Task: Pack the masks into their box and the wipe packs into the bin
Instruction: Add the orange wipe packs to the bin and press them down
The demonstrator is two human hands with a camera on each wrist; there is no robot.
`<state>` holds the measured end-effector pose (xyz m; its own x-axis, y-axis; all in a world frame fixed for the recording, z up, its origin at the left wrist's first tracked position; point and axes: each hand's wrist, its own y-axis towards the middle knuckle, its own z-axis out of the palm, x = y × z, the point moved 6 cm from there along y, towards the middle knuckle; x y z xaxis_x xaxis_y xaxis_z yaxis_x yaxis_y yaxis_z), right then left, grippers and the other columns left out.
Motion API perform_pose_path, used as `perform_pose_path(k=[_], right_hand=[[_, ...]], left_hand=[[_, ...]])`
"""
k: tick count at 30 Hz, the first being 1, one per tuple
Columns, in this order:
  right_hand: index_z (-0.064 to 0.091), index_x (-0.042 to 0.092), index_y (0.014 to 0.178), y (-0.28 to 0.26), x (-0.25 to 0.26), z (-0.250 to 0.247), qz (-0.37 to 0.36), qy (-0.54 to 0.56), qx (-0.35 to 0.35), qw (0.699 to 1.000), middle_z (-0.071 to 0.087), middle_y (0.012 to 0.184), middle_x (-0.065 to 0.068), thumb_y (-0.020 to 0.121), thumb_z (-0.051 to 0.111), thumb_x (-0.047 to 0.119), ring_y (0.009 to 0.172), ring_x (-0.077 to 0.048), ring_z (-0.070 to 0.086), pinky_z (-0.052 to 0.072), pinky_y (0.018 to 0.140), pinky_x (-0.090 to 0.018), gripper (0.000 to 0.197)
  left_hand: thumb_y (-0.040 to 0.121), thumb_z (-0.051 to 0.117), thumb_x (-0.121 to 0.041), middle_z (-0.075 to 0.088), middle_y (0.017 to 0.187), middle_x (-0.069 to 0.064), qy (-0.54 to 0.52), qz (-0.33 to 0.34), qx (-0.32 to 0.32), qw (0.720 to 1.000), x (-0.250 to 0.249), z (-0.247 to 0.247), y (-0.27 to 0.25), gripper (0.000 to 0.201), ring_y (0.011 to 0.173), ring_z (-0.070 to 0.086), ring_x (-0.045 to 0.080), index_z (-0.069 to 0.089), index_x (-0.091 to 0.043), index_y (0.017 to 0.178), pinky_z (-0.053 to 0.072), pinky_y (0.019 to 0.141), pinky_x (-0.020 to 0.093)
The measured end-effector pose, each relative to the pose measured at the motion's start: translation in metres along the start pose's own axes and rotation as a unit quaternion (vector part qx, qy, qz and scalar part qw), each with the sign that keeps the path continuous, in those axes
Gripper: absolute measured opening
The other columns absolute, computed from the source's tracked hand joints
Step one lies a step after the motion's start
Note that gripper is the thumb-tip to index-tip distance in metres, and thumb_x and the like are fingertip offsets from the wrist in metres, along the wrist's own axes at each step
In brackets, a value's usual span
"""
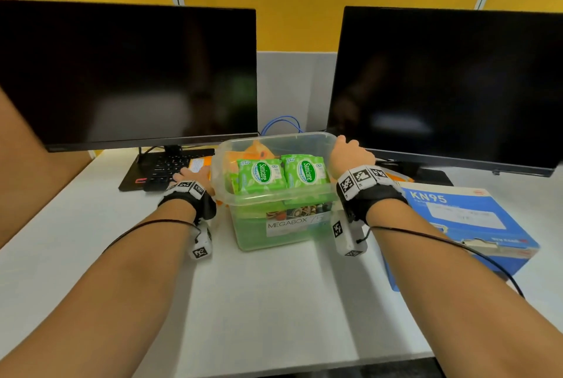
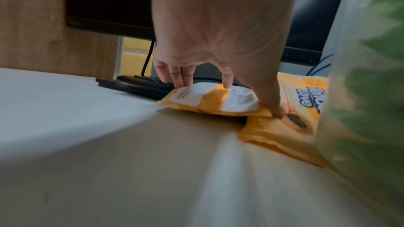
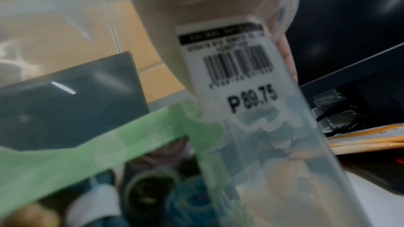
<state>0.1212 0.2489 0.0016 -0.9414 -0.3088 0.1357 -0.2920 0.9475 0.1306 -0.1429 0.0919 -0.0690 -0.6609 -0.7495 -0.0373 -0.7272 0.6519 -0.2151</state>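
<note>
A clear plastic bin (image 1: pixel 253 234) stands mid-table, holding two green wipe packs (image 1: pixel 262 175) on top and an orange pack (image 1: pixel 259 150) behind them. My left hand (image 1: pixel 189 177) reaches down beside the bin's left wall. In the left wrist view, its fingers lie over the far edge and its thumb at the near corner of an orange wipe pack (image 2: pixel 210 103). That pack lies partly on a second orange pack (image 2: pixel 284 132). My right hand (image 1: pixel 350 152) grips the bin's rim at the back right corner. The blue KN95 mask box (image 1: pixel 466 219) lies at the right, closed.
Two dark monitors (image 1: pixel 122 72) stand at the back, and a black keyboard (image 1: pixel 164 168) sits just beyond my left hand. More orange packs (image 1: pixel 399 178) lie behind the mask box. A wooden partition (image 1: pixel 30 149) bounds the left. Bare white table (image 1: pixel 274 301) stretches in front.
</note>
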Motion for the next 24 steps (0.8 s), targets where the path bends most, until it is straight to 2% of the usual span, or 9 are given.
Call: perform_pose_path(k=[3,5,7,9,11,16,21,22,24], right_hand=[[0.038,0.008,0.134,-0.001,0.0,-0.001,0.0,-0.001,0.002,1.0,0.049,0.129,-0.015,0.098,0.04,0.017,0.114,-0.032,0.055,0.035,0.074,-0.036,0.036],[0.038,0.009,0.133,-0.002,0.001,-0.001,0.002,0.001,0.004,1.0,0.05,0.129,-0.015,0.098,0.04,0.018,0.113,-0.032,0.056,0.039,0.078,-0.037,0.036],[0.038,0.009,0.133,-0.002,0.001,-0.001,0.004,0.006,0.006,1.0,0.05,0.128,-0.014,0.098,0.041,0.018,0.113,-0.032,0.056,0.042,0.082,-0.038,0.037],[0.038,0.009,0.134,-0.002,0.001,-0.001,0.005,0.007,0.008,1.0,0.05,0.128,-0.014,0.098,0.043,0.018,0.113,-0.032,0.056,0.043,0.084,-0.039,0.037],[0.038,0.009,0.134,-0.001,0.001,-0.001,0.006,0.006,0.01,1.0,0.05,0.129,-0.014,0.098,0.043,0.019,0.113,-0.031,0.056,0.044,0.085,-0.039,0.038],[0.038,0.009,0.133,-0.002,0.0,-0.002,0.004,0.004,0.008,1.0,0.05,0.128,-0.014,0.098,0.043,0.019,0.113,-0.031,0.056,0.043,0.083,-0.038,0.038],[0.038,0.01,0.134,-0.005,-0.001,-0.005,0.005,0.008,0.018,1.0,0.051,0.127,-0.014,0.097,0.047,0.019,0.113,-0.031,0.055,0.044,0.084,-0.038,0.04],[0.038,0.01,0.134,-0.005,-0.001,-0.006,0.005,0.012,0.02,1.0,0.052,0.126,-0.015,0.096,0.047,0.019,0.113,-0.032,0.055,0.044,0.083,-0.039,0.039],[0.04,0.01,0.132,-0.007,-0.003,-0.008,0.003,0.024,0.019,1.0,0.054,0.124,-0.015,0.096,0.047,0.017,0.111,-0.032,0.056,0.044,0.081,-0.039,0.038]], left_hand=[[0.081,0.06,-0.032,0.021,0.149,0.017,0.008,0.004,-0.007,1.0,0.001,-0.007,0.0,0.083,0.137,0.023,0.038,0.012,-0.021,0.148,0.029,0.108,0.052],[0.087,0.052,-0.031,0.033,0.146,0.017,-0.008,0.024,-0.037,0.999,-0.004,-0.013,0.005,0.065,0.136,0.029,0.037,0.027,-0.009,0.144,0.027,0.111,0.051],[0.084,0.059,-0.023,0.05,0.129,0.013,-0.035,0.072,-0.06,0.995,-0.011,-0.012,0.006,0.054,0.128,0.045,0.034,0.045,-0.007,0.133,0.038,0.103,0.042],[0.08,0.065,-0.018,0.045,0.138,0.009,-0.029,0.096,-0.029,0.995,-0.013,-0.008,-0.013,0.071,0.131,0.042,0.032,0.034,-0.015,0.144,0.038,0.102,0.036],[0.087,0.06,-0.014,0.036,0.147,0.007,-0.016,0.098,-0.011,0.995,-0.012,-0.004,-0.025,0.075,0.131,0.041,0.03,0.019,-0.019,0.15,0.037,0.101,0.032],[0.098,0.047,-0.012,0.038,0.146,0.021,-0.078,0.104,-0.023,0.991,-0.016,-0.01,-0.032,0.054,0.132,0.04,0.033,0.024,-0.005,0.147,0.031,0.103,0.032],[0.092,0.053,-0.007,0.044,0.129,0.01,-0.173,0.116,-0.012,0.978,-0.012,0.001,-0.023,0.062,0.112,0.042,0.022,0.027,-0.008,0.148,0.036,0.096,0.032],[0.093,0.051,-0.004,0.047,0.127,0.011,-0.23,0.118,-0.008,0.966,-0.015,0.001,-0.023,0.051,0.116,0.042,0.023,0.036,-0.005,0.142,0.036,0.095,0.031],[0.098,0.046,-0.011,0.056,0.098,0.01,-0.38,0.092,-0.039,0.919,-0.013,-0.007,-0.023,0.013,0.105,0.044,0.023,0.058,-0.012,0.099,0.041,0.083,0.029]])
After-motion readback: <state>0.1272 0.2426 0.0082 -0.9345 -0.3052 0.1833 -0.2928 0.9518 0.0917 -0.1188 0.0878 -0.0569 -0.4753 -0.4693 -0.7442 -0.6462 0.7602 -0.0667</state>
